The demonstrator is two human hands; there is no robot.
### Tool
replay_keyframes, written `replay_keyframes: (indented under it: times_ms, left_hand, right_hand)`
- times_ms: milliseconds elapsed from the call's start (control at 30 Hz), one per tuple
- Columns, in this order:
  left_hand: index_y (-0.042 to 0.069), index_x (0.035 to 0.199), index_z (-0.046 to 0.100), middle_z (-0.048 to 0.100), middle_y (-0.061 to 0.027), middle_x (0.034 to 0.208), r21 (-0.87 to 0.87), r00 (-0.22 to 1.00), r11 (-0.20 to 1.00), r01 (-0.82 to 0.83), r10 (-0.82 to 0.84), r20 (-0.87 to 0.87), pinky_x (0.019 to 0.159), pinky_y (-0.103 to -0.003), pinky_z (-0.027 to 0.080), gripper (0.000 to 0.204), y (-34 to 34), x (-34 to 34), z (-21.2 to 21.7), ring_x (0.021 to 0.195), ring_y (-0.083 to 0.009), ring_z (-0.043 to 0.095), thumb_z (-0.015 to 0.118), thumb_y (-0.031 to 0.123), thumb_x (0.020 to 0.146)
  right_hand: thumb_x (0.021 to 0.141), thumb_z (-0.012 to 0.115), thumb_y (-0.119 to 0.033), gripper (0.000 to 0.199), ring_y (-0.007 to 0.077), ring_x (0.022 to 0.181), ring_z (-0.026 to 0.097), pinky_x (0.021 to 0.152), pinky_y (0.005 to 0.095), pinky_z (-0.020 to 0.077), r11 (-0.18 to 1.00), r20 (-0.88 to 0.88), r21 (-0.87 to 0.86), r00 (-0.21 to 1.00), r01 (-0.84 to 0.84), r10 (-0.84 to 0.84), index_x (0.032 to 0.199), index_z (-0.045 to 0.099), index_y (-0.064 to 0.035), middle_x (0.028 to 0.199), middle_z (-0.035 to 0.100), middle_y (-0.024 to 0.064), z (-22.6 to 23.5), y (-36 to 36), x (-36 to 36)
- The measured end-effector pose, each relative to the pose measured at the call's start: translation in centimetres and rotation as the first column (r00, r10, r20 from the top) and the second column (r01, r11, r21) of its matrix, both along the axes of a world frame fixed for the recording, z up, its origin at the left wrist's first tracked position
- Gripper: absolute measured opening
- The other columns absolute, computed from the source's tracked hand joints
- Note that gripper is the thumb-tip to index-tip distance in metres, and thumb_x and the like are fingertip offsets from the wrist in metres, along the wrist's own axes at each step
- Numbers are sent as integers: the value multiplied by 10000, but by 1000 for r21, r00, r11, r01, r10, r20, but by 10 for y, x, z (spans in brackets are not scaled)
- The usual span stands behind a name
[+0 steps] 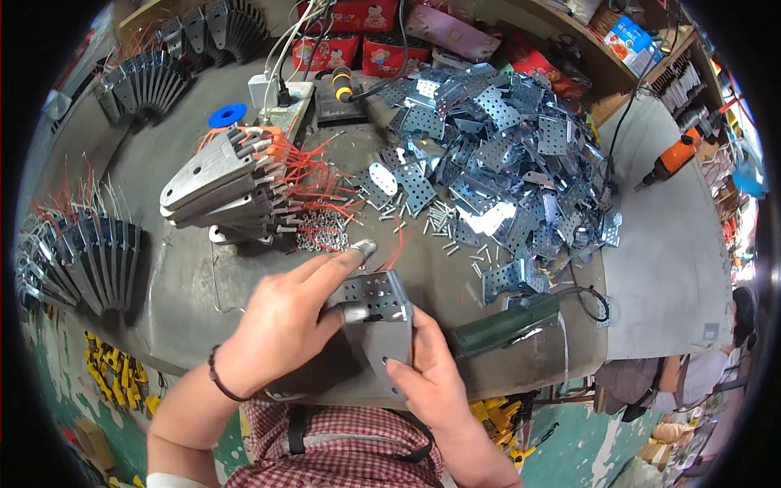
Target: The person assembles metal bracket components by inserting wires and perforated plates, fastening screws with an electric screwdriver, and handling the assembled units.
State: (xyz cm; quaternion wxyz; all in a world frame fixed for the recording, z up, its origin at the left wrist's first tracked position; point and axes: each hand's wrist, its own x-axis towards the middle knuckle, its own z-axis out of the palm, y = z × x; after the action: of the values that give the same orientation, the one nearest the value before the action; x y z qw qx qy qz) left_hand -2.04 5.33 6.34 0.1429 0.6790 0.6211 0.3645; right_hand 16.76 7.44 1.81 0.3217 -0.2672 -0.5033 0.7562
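Centre-bottom of frame: left hand (281, 325) and right hand (427, 378) both closed around a grey metal piece (389, 346), perforated bracket (373, 289) sitting on its top; left index finger extended over bracket; bracket pile (504, 154) upper right; screws (321, 232) just above the hands.

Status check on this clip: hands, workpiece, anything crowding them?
Left hand and right hand both gripping a perforated metal bracket on a grey plate. Green power tool lies just right. Bracket heap and loose screws beyond, apart.
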Motion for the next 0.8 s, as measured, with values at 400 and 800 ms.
replay_keyframes:
  times_ms: [400,800]
  left_hand:
    - [9,921,545,530,-127,744,142,995,987,-79,87,-53,684,-373,442,343,-6,11,5,781,-312,532,679,-14,606]
    - [19,836,486,504,-67,677,-249,829,952,176,-7,559,552,-282,385,106,-30,37,-50,598,-146,449,519,116,863]
  right_hand:
    - [783,422,94,624,218,1192,413,1006,346,310,1000,52,12,998,28,-29,1353,176,22,1269,395,170,0,-23,14]
    - [787,643,-182,279,275,930,566,862,384,414,606,377,795,780,5,-500,1008,592,-20,977,603,128,11,2,36]
